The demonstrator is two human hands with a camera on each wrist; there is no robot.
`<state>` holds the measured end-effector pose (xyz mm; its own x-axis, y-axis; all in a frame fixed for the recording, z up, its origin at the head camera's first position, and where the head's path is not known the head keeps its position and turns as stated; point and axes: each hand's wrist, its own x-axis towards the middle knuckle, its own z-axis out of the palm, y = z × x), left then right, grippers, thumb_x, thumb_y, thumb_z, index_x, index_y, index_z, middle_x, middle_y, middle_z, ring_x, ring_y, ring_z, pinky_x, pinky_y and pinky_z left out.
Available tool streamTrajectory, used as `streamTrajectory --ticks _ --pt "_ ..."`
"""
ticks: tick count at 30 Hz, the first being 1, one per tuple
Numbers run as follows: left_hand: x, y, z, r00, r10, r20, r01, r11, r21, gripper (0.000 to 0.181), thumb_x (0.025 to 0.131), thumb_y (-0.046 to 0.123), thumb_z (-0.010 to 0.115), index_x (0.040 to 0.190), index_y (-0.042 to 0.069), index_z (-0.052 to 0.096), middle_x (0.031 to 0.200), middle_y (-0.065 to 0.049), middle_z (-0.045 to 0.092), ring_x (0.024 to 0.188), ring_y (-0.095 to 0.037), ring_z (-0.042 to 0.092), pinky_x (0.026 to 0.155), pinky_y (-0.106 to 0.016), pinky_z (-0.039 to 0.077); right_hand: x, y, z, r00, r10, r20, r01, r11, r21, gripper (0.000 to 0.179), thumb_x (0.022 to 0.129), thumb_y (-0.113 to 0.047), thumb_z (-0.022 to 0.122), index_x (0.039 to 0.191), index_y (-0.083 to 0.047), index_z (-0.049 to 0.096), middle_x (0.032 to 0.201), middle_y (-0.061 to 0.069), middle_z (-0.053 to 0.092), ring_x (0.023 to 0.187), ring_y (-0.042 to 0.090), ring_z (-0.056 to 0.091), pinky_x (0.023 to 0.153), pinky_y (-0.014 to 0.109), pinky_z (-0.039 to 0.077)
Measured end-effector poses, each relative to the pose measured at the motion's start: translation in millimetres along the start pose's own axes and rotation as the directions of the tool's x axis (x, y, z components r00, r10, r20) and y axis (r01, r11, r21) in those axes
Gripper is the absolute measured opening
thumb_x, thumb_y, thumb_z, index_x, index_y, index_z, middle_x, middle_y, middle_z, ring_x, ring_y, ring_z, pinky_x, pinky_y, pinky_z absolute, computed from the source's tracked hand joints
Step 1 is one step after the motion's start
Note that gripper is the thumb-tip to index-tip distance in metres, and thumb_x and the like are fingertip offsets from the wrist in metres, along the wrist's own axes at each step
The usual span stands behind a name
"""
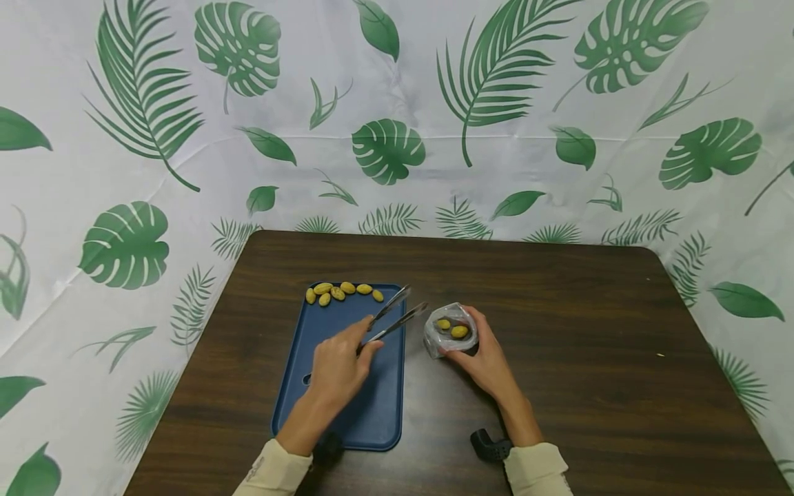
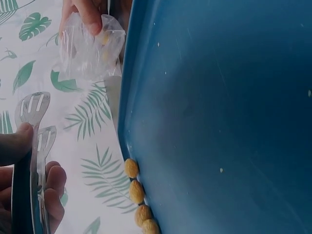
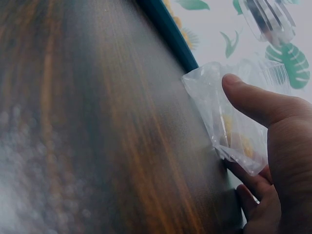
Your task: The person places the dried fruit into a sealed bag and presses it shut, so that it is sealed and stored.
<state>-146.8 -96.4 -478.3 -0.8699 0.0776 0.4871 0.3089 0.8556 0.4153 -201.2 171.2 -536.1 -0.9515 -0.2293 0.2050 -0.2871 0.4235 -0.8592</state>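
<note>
My left hand (image 1: pixel 338 365) grips metal tongs (image 1: pixel 400 321) over the right side of a blue tray (image 1: pixel 367 421). The tongs' slotted ends (image 2: pixel 34 108) stand apart with nothing between them. Close to their tips, right of the tray, is an open clear plastic bag (image 1: pixel 433 342). My right hand (image 1: pixel 493 365) holds this bag from its right side, thumb on the near side and fingers around the far side. Two yellow-brown oval nut-like pieces (image 1: pixel 460 332) show inside it. Several more such pieces (image 1: pixel 348 288) lie along the tray's far edge.
The tray lies on the left part of a dark brown wooden table (image 1: pixel 577 331). Behind the table hangs a white cloth (image 1: pixel 322 186) with green leaf prints. Small pale crumbs (image 2: pixel 221 170) dot the tray. Dark wrist devices (image 1: pixel 490 446) sit near both cuffs.
</note>
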Motion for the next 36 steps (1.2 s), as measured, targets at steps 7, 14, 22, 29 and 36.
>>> streamTrajectory --ticks 7,14,22,29,36 --pt "0.8 -5.7 -2.8 0.999 -0.029 -0.014 0.029 1.000 0.010 0.046 0.078 0.025 0.078 0.118 0.006 0.065 0.098 -0.007 0.072 0.073 -0.019 0.069 0.057 -0.038 0.054 0.4 -0.7 0.5 1.000 0.002 -0.013 -0.002 1.000 0.007 0.083 0.073 -0.016 0.082 0.141 -0.015 0.035 0.133 0.011 0.047 0.121 0.032 0.046 0.098 0.058 0.033" --pt "-1.8 -10.3 -5.8 0.998 -0.069 -0.001 0.069 0.997 0.025 0.046 0.079 0.026 0.077 0.118 0.006 0.065 0.099 -0.008 0.072 0.073 -0.018 0.069 0.060 -0.038 0.054 0.8 1.1 1.8 0.999 0.019 -0.025 -0.019 1.000 0.009 0.083 0.072 -0.017 0.082 0.141 -0.018 0.035 0.132 0.008 0.048 0.121 0.029 0.046 0.099 0.056 0.033" --pt "-4.4 -16.6 -10.7 0.995 -0.102 -0.010 0.102 0.994 0.045 0.045 0.078 0.024 0.078 0.117 0.006 0.065 0.095 -0.006 0.072 0.061 -0.012 0.063 0.051 -0.034 0.049 5.4 35.7 8.0 1.000 0.016 -0.011 -0.016 1.000 -0.020 0.086 0.071 -0.040 0.081 0.141 -0.038 0.031 0.135 -0.003 0.046 0.122 0.020 0.045 0.098 0.053 0.035" --pt "-6.5 -24.5 -13.9 0.992 -0.124 -0.016 0.125 0.990 0.071 0.045 0.080 0.027 0.076 0.118 0.006 0.065 0.096 -0.007 0.072 0.060 -0.012 0.062 0.050 -0.034 0.049 6.1 36.2 8.3 1.000 -0.002 -0.016 0.002 1.000 -0.022 0.087 0.071 -0.038 0.082 0.142 -0.033 0.031 0.134 0.000 0.046 0.122 0.022 0.046 0.097 0.054 0.035" --pt "-8.1 -32.9 -17.1 0.989 -0.141 -0.034 0.143 0.987 0.080 0.046 0.081 0.029 0.075 0.119 0.006 0.065 0.100 -0.008 0.072 0.068 -0.018 0.069 0.054 -0.038 0.051 4.9 25.4 6.5 1.000 0.009 -0.008 -0.009 1.000 -0.008 0.087 0.072 -0.026 0.083 0.143 -0.023 0.032 0.135 0.006 0.046 0.122 0.028 0.045 0.098 0.056 0.034"
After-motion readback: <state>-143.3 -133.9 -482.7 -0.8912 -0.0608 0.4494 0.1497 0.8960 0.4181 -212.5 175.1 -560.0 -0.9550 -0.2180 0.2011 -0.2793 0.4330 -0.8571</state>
